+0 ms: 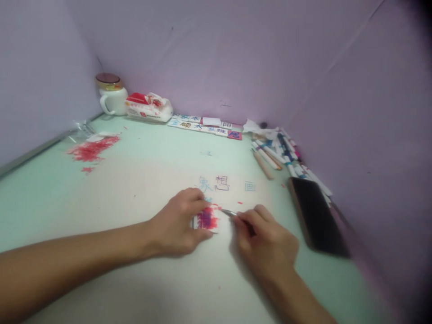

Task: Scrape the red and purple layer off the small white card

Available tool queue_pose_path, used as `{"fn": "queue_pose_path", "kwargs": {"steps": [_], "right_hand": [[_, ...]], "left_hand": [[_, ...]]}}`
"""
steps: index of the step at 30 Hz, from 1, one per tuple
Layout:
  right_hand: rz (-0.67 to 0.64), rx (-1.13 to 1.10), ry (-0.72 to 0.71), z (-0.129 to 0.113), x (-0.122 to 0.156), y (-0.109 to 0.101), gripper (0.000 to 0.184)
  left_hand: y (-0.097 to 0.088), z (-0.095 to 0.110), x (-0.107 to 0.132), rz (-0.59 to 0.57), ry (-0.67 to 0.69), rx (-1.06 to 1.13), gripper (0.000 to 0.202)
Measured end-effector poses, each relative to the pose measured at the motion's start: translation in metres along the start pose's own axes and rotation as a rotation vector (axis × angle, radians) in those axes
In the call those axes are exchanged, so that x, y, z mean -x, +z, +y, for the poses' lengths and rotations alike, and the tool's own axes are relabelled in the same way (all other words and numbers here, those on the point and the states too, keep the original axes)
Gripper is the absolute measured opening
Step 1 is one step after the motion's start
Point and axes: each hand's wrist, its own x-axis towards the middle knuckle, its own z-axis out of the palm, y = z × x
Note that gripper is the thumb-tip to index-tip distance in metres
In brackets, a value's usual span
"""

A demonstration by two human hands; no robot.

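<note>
My left hand (180, 222) pins a small white block (206, 219) with a red and purple painted face flat on the pale green table (135, 180). My right hand (265, 238) grips a thin metal-tipped carving tool (230, 212), its tip touching the block's right upper edge. Red shavings lie around the tip. Faint characters are written on the table just beyond the block.
A black phone (317, 216) lies right of my right hand. Markers and pens (280, 153) are heaped by the right wall. A row of character tiles (205, 126), a tissue pack (148, 107) and a white mug (112, 95) line the back. Red shavings (92, 149) pile at left.
</note>
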Motion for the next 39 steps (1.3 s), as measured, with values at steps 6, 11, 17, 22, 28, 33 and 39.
{"fn": "queue_pose_path", "kwargs": {"steps": [6,11,17,22,28,33,39], "right_hand": [[-0.029,-0.301,-0.074,0.000,0.005,-0.008,0.018],[-0.110,-0.302,-0.142,-0.001,0.008,-0.012,0.021],[-0.046,-0.148,-0.067,0.002,0.000,-0.005,0.022],[-0.044,-0.273,-0.069,0.004,-0.001,-0.006,0.019],[-0.117,-0.334,-0.115,0.001,0.003,-0.009,0.017],[-0.119,-0.287,-0.069,0.008,-0.005,-0.003,0.018],[-0.073,-0.304,-0.026,0.013,-0.009,-0.001,0.017]], "left_hand": [[0.001,0.001,-0.001,-0.011,-0.007,-0.011,0.019],[-0.003,0.003,-0.002,-0.042,-0.029,-0.014,0.024],[-0.003,0.000,-0.002,-0.071,0.014,0.002,0.025],[-0.001,-0.002,-0.001,-0.060,0.027,0.007,0.028],[-0.004,0.002,-0.003,-0.085,0.017,0.009,0.027],[-0.007,0.002,-0.004,-0.099,0.034,0.015,0.022],[-0.001,-0.004,-0.001,-0.066,0.033,0.010,0.027]]}}
